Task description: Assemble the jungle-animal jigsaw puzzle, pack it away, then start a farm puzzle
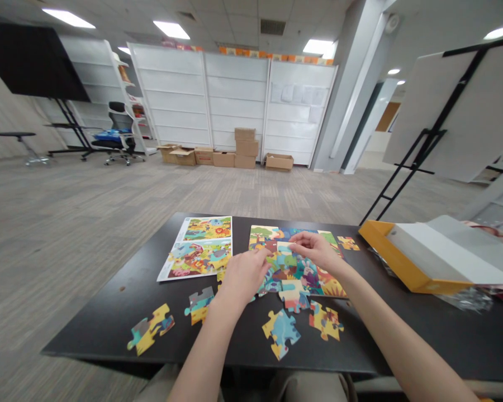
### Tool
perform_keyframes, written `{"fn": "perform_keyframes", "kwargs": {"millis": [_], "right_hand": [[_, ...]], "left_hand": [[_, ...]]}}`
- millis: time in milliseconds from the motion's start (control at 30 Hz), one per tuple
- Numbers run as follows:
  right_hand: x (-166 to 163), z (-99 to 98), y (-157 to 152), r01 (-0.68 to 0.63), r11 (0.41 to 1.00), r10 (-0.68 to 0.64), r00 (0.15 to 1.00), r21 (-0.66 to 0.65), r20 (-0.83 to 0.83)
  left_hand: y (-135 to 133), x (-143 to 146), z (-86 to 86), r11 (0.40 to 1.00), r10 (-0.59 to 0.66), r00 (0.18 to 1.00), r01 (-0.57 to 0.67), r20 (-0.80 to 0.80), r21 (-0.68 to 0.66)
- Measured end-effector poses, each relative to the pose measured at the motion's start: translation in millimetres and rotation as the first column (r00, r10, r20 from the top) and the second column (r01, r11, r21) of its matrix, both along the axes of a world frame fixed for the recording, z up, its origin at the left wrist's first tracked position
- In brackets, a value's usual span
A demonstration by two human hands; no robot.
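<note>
Several loose pieces [281,332]; yellow box [398,261] nearby.

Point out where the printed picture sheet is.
In the head view, the printed picture sheet lies toward the far edge of the black table, left of the puzzle board and beyond the left hand.

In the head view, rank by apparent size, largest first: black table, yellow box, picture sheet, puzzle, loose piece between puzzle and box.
1. Black table
2. Yellow box
3. Puzzle, though partly covered
4. Picture sheet
5. Loose piece
</note>
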State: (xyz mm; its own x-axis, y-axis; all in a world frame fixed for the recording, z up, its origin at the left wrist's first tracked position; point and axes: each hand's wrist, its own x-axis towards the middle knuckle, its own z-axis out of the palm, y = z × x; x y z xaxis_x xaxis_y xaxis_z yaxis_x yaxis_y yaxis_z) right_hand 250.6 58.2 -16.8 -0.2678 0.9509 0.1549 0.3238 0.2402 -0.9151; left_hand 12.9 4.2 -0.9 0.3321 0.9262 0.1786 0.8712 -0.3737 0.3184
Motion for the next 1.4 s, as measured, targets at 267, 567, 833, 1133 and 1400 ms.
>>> {"fn": "perform_keyframes", "kwargs": {"millis": [267,567,833,1133,1400], "right_hand": [[6,-6.8,7,0.07,0.997,-0.071,0.996,0.034,0.049],[14,-17.4,17,0.124,0.991,-0.128,0.988,0.047,0.081],[33,-18.6,49,0.259,0.962,-0.267,0.959,0.08,0.1],[21,-5.3,111,0.263,0.965,-0.261,0.95,0.007,0.172],[18,-13.1,117,0.24,0.97,-0.23,0.958,-0.038,0.168]], "left_hand": [[3,-19,2.8,0.996,0.088,0.993,-0.09,-0.082,-0.018],[-1,-16,1.2,0.998,0.036,0.996,-0.041,-0.085,-0.055],[3,-14,-8.5,0.999,-0.031,0.999,0.032,-0.033,0.022],[5,-12,-6.0,0.998,-0.023,0.999,0.022,-0.033,-0.052],[5,-13,-6.0,0.997,-0.037,0.999,0.035,-0.037,-0.062]]}}
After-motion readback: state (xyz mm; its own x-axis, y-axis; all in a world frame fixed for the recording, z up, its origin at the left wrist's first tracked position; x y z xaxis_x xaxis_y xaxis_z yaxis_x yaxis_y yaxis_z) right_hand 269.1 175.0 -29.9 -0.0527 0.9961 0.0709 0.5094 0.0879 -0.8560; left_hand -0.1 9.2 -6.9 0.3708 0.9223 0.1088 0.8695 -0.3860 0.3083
